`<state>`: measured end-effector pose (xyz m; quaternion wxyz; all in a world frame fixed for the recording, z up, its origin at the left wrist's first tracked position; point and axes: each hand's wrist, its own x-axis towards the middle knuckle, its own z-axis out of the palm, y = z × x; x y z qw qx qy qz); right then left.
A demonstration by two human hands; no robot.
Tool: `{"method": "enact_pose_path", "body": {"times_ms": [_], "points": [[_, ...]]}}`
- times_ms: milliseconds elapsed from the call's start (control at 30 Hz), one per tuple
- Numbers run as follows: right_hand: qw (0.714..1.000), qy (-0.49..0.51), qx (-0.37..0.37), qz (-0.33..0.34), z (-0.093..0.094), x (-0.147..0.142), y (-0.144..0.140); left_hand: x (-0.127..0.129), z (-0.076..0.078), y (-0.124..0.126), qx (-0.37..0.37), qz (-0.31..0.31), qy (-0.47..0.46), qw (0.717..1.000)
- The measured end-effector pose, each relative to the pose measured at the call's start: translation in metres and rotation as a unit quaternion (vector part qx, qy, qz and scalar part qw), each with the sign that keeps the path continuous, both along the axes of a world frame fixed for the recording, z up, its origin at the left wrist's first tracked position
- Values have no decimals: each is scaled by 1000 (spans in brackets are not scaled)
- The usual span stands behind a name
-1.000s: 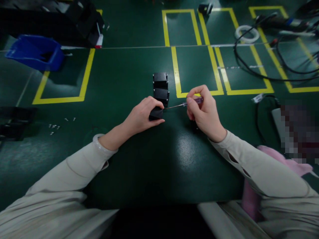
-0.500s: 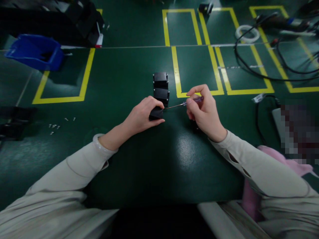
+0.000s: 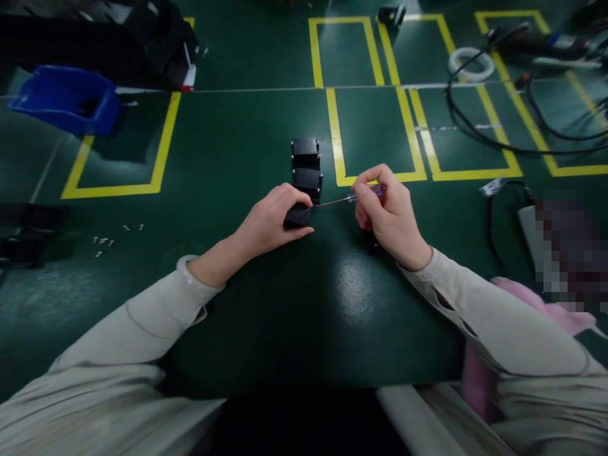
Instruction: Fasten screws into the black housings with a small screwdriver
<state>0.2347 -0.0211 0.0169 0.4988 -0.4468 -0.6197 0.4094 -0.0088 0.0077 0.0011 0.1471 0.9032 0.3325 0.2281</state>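
My left hand (image 3: 270,218) grips a small black block (image 3: 297,217) lying on the green table (image 3: 247,145). My right hand (image 3: 387,212) holds a thin screwdriver (image 3: 349,199) with a clear purple handle. Its metal tip points left and touches the right side of the held block. Two more black blocks (image 3: 306,166) stand in a row just behind the held one.
Yellow tape boxes (image 3: 375,133) mark the table. A blue bin (image 3: 66,100) sits far left beside dark equipment (image 3: 142,38). Several small screws (image 3: 107,239) lie at the left. Black cables (image 3: 498,126) and a white tape ring (image 3: 470,63) are at the far right. Pink cloth (image 3: 532,310) lies near right.
My right hand's fingers have shifted slightly on the screwdriver handle. The left hand and the blocks have stayed in place.
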Motion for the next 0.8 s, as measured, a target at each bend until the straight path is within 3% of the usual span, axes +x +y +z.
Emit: {"method": "enact_pose_path", "body": {"times_ms": [800], "points": [[1000,22,11,4,-1,-1,1,0,0,0,9,-2,-3,1000]]}}
